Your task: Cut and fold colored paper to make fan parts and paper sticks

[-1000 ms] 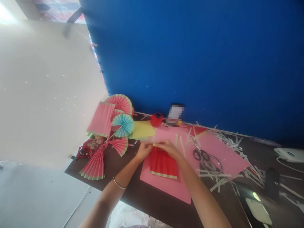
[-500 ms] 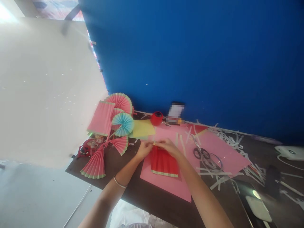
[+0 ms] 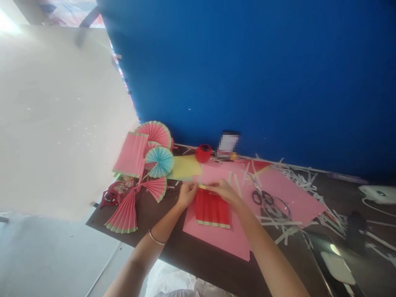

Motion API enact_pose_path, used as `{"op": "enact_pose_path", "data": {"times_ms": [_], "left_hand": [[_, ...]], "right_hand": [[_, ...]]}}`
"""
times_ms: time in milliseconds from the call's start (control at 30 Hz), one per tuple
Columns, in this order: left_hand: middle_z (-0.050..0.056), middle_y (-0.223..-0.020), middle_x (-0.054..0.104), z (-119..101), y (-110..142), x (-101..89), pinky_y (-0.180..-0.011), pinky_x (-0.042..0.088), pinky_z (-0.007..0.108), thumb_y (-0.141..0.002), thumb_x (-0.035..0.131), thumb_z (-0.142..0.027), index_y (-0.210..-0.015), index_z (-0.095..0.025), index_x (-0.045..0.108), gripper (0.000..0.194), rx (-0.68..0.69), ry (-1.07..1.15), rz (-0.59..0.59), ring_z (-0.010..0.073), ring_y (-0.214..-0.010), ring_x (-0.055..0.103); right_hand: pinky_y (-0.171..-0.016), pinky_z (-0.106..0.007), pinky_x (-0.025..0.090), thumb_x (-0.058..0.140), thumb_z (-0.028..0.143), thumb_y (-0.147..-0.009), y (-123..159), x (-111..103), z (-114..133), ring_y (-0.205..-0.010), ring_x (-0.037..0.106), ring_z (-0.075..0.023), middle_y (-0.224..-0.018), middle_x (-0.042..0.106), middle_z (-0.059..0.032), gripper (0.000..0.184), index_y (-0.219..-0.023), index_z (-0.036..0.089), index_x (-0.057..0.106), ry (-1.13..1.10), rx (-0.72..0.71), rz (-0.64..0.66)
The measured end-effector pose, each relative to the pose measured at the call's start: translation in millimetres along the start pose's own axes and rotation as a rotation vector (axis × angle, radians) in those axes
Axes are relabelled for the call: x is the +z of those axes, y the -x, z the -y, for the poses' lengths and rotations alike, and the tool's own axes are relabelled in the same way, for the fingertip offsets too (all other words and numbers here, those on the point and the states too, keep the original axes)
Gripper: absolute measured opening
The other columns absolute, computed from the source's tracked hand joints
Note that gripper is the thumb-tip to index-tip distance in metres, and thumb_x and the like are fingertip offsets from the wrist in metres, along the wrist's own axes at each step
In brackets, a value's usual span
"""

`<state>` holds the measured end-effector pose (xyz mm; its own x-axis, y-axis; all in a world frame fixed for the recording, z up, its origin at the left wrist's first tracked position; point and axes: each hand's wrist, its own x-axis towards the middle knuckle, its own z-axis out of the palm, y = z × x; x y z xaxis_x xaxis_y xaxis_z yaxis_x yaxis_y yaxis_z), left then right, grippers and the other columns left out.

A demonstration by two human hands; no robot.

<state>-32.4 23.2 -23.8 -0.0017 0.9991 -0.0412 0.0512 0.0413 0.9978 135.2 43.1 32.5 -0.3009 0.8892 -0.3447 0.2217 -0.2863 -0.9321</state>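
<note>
A red pleated paper [image 3: 212, 209] with pale yellow-green strips along its near and far edges lies over pink sheets [image 3: 222, 243] on the dark table. My left hand [image 3: 187, 194] pinches its far left corner. On the far edge, to the right of it, my right hand [image 3: 223, 191] also grips the paper, fingers closed together. A short piece of the pale edge strip shows between the two hands. The fingertips themselves are small and partly hidden.
Pink folded fans [image 3: 124, 210], a blue fan [image 3: 159, 162] and a yellow sheet [image 3: 185, 166] lie left. Behind stands a red tape roll [image 3: 203, 153]. Scissors [image 3: 262, 197], white paper strips [image 3: 286, 235] and a phone [image 3: 332, 264] are right. A blue wall [image 3: 247, 74] rises behind.
My hands have moved slightly apart along the red paper's far edge, showing more of the pale strip between them. The paper's near edge has shifted a little up and left.
</note>
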Motion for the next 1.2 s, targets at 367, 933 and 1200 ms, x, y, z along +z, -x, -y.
{"op": "enact_pose_path", "data": {"times_ms": [367,933,1200], "left_hand": [[0.002,-0.062,0.064,-2.7,-0.8,1.4,-0.055,0.042,0.022,-0.064,0.072,-0.035,-0.095,-0.012,0.060,0.041,-0.069,0.047,0.069,0.0141,-0.058,0.059],[0.008,-0.077,0.069,-16.0,3.3,-1.9,-0.075,0.048,0.032,-0.061,0.074,-0.042,-0.090,-0.010,0.067,0.044,-0.130,0.333,0.214,0.0208,-0.076,0.064],[0.008,-0.078,0.069,-12.4,2.1,-0.6,-0.076,0.048,0.031,-0.058,0.077,-0.036,-0.094,-0.010,0.067,0.046,-0.124,0.332,0.249,0.0189,-0.075,0.064]], "right_hand": [[-0.061,-0.029,0.048,0.071,0.045,-0.061,3.3,5.6,-0.1,-0.070,0.060,-0.0191,-0.068,0.065,-0.0056,0.032,-0.069,0.014,0.069,0.066,-0.040,0.007],[-0.057,-0.028,0.043,0.066,0.046,-0.065,1.3,2.1,0.9,-0.064,0.057,-0.0186,-0.063,0.064,-0.0044,0.031,-0.062,0.015,0.067,0.234,-0.175,-0.031],[-0.057,-0.028,0.039,0.062,0.040,-0.068,-0.5,-1.5,-2.0,-0.063,0.057,-0.0184,-0.063,0.065,-0.0045,0.025,-0.063,0.015,0.067,0.303,-0.217,-0.021]]}}
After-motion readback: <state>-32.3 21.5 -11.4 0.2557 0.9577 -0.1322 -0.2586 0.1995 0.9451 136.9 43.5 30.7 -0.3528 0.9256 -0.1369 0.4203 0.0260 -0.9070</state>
